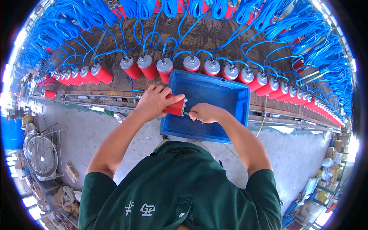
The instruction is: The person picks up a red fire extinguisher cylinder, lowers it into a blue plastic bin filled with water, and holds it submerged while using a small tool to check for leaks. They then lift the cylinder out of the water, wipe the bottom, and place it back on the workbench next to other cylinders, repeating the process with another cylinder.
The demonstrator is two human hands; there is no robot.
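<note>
My left hand (154, 102) is wrapped round a red cylinder (175, 105) and holds it tilted on its side over the left part of a blue plastic tray (245, 115). The cylinder's metal end faces right. Close against that end, my right hand (207, 113) is closed in a pinch. A small metallic piece shows between its fingers and the cylinder, too little of it to name. Just beyond the tray, red cylinders with grey metal caps (191, 62) stand in a row, blue cables rising from their caps.
Coiled blue cables (295, 23) line the far side of the worn brown table (172, 28). More red cylinders (101, 73) stand along its left edge. On the left floor are a large round fan (41, 155) and a cardboard box (71, 172). Shelving with goods (326, 180) stands at right.
</note>
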